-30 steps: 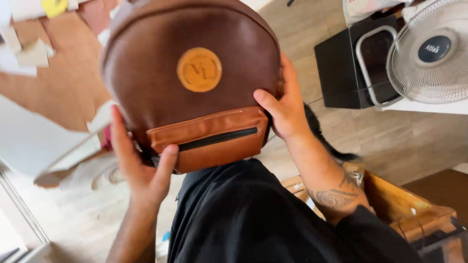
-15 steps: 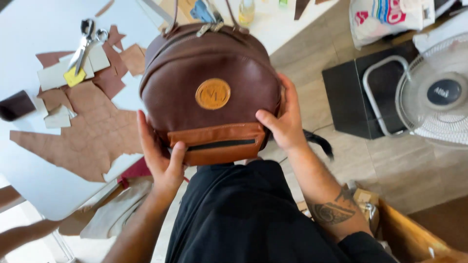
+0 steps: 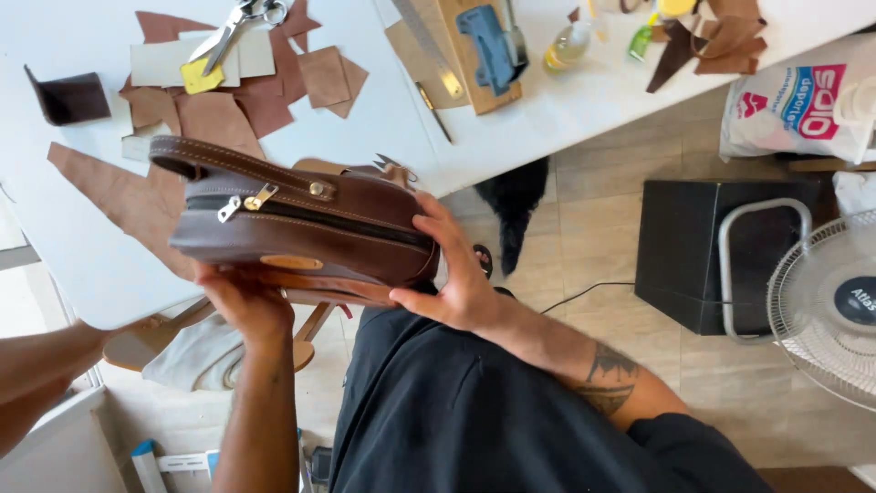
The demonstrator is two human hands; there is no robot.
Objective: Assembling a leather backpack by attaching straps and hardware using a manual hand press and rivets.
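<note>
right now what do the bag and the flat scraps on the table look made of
The brown bag looks like smooth leather with a soft sheen, pale stitching along its strap, metal zipper pulls. The scraps on the white table look like matte, suede-like leather offcuts with irregular cut edges, though real or imitation cannot be told.

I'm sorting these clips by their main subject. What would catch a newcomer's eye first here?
First the dark brown leather bag, held flat at centre between the left hand underneath and the right hand at its end, zipper side up. Next the brown leather scraps and scissors on the white table behind it, and the white fan at the right edge.
</note>
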